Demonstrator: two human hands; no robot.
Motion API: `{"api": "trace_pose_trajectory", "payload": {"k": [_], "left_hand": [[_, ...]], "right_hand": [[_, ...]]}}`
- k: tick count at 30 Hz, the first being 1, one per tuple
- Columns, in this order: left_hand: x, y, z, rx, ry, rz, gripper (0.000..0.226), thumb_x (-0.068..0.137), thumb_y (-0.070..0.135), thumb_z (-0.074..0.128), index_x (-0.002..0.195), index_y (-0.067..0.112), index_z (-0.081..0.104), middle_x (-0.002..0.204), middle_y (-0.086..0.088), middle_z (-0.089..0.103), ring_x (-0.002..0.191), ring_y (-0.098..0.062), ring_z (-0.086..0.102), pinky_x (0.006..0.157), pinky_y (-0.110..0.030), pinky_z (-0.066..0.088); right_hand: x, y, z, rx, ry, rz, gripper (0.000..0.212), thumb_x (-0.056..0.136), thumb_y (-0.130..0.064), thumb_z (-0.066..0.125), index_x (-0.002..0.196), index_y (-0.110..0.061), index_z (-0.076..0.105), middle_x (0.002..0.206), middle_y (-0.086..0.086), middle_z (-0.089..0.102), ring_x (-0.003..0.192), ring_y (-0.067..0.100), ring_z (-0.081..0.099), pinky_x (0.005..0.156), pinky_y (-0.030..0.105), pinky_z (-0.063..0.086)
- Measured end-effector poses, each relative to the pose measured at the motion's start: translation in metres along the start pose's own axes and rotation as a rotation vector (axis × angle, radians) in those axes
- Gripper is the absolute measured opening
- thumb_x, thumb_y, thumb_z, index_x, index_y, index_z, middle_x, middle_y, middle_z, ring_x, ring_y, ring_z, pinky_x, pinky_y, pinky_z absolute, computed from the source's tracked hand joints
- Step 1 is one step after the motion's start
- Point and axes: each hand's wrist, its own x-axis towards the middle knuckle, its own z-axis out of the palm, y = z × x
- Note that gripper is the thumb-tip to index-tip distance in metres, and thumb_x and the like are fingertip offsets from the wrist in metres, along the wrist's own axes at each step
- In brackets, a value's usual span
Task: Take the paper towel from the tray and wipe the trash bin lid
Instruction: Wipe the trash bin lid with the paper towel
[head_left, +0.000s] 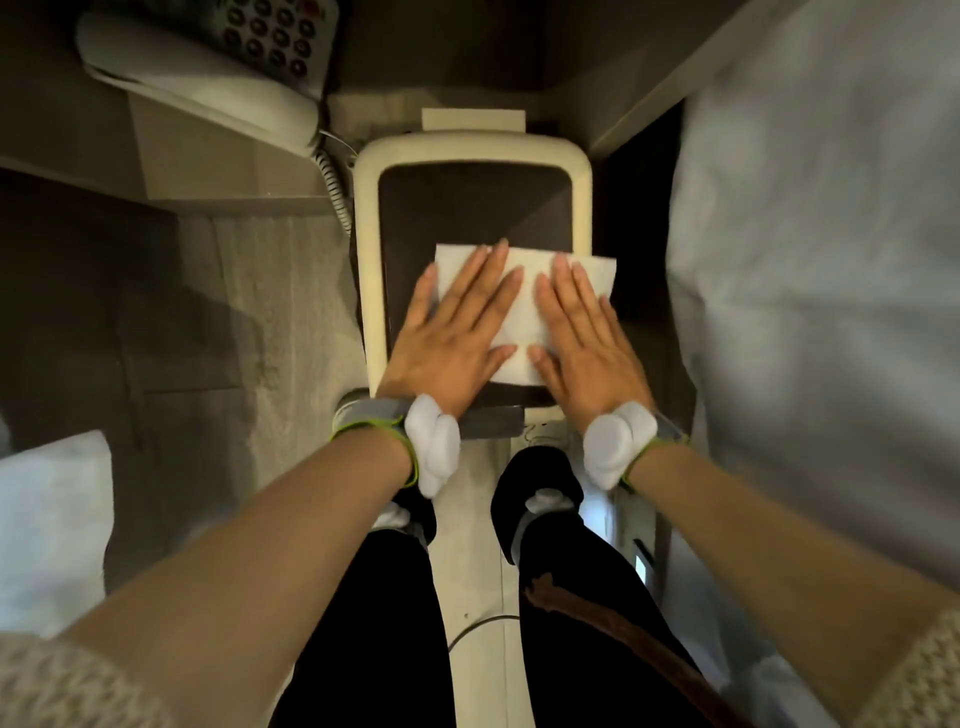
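A trash bin lid (467, 202) with a dark brown panel and a cream rim lies below me, centre of the head view. A white paper towel (524, 312) is spread flat over the near half of the lid. My left hand (452, 332) presses flat on the towel's left part, fingers straight and together. My right hand (587, 338) lies flat on its right part in the same way. Both palms face down on the towel. No tray is in view.
A cream telephone (208, 67) with a coiled cord sits on a bedside shelf at upper left. White bedding (831, 260) fills the right side. A pale rug (280, 322) lies left of the bin. My feet in dark slippers (535, 493) stand just before the bin.
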Motion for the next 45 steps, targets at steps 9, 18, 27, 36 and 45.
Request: {"api": "trace_pose_trajectory", "payload": {"k": [9, 18, 27, 36, 45], "left_hand": [[-0.059, -0.034, 0.002, 0.024, -0.075, -0.080, 0.062, 0.086, 0.042, 0.026, 0.141, 0.012, 0.024, 0.151, -0.010, 0.024, 0.137, -0.027, 0.012, 0.109, -0.058, 0.021], [0.008, -0.040, -0.018, -0.081, 0.036, -0.104, 0.064, 0.092, 0.037, 0.038, 0.144, 0.020, 0.004, 0.157, -0.005, 0.001, 0.144, -0.018, -0.001, 0.115, -0.051, -0.002], [-0.034, 0.003, 0.010, 0.081, -0.021, 0.003, 0.064, 0.087, 0.040, 0.035, 0.143, 0.017, 0.014, 0.154, -0.002, 0.014, 0.141, -0.020, 0.012, 0.112, -0.053, 0.019], [-0.051, -0.055, 0.000, -0.013, -0.023, -0.109, 0.063, 0.090, 0.041, 0.032, 0.142, 0.020, 0.003, 0.155, -0.005, 0.007, 0.138, -0.019, -0.004, 0.111, -0.053, 0.004], [0.024, -0.031, -0.022, -0.049, 0.029, -0.110, 0.064, 0.093, 0.036, 0.035, 0.144, 0.021, -0.002, 0.158, -0.004, -0.004, 0.144, -0.018, -0.005, 0.114, -0.052, -0.005]], "right_hand": [[-0.003, -0.051, 0.034, -0.080, -0.095, -0.159, 0.062, 0.092, -0.024, 0.033, 0.139, -0.017, -0.006, 0.153, 0.000, -0.002, 0.135, 0.016, -0.019, 0.111, 0.032, -0.013], [0.050, -0.022, -0.011, -0.089, 0.021, -0.114, 0.059, 0.092, -0.028, 0.035, 0.141, -0.017, 0.004, 0.156, 0.005, 0.004, 0.143, 0.017, 0.000, 0.115, 0.034, 0.000], [-0.027, -0.013, 0.023, -0.004, -0.068, 0.001, 0.062, 0.093, -0.026, 0.036, 0.138, -0.025, -0.006, 0.145, -0.008, -0.013, 0.135, 0.011, -0.018, 0.113, 0.034, -0.003], [0.023, -0.055, 0.027, -0.091, -0.058, -0.214, 0.061, 0.090, -0.023, 0.038, 0.141, -0.015, 0.006, 0.155, 0.005, 0.012, 0.141, 0.018, 0.000, 0.112, 0.031, -0.008], [0.055, -0.012, -0.017, -0.040, 0.045, -0.094, 0.058, 0.092, -0.026, 0.037, 0.141, -0.017, 0.008, 0.156, 0.007, 0.006, 0.142, 0.017, 0.000, 0.114, 0.036, 0.000]]}}
